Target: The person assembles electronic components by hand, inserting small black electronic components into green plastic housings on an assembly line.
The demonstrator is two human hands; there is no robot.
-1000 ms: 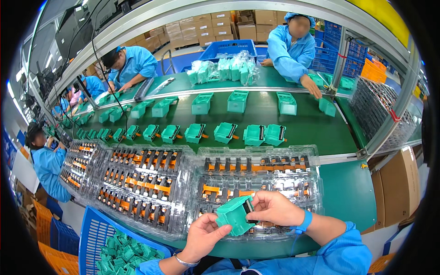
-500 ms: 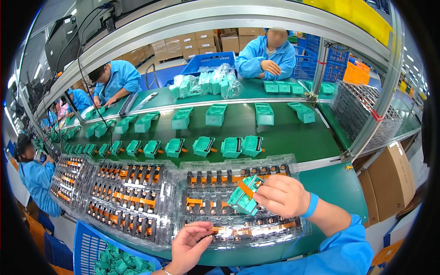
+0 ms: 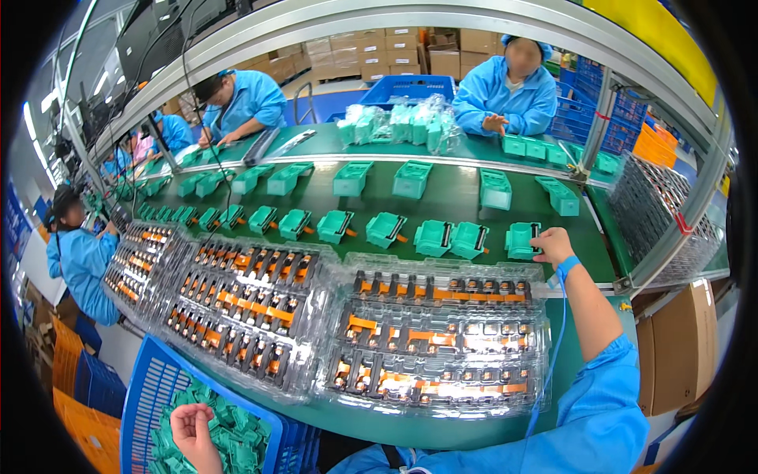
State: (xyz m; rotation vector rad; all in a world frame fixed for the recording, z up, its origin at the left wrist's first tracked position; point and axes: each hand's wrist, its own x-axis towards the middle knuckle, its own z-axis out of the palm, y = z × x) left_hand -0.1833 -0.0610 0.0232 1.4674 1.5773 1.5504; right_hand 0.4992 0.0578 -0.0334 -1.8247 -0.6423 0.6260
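Observation:
My right hand (image 3: 555,246) pinches the right edge of a green plastic housing (image 3: 519,240) at the right end of the front row on the belt. A dark strip runs along that housing's right side. A blue wrist strap (image 3: 567,267) with a cord circles my right wrist. At lower left, my left hand (image 3: 193,430) hovers over a blue basket (image 3: 142,411) of loose green plastic parts (image 3: 229,423). Its fingers are curled in, and nothing shows between them. Clear plastic trays (image 3: 332,296) in front of me hold black parts with orange flat strips (image 3: 422,336).
Two rows of green housings (image 3: 353,178) stand on the green conveyor belt (image 3: 312,197). A metal frame (image 3: 395,16) crosses overhead, with a post (image 3: 685,189) at right. Beyond the belt are bagged green parts (image 3: 403,122) and several co-workers (image 3: 509,87). A cardboard box (image 3: 675,347) stands at right.
My right hand has carried the green housing from above the tray to the belt's front row. My left hand has left the tray for the basket at lower left. The view has shifted.

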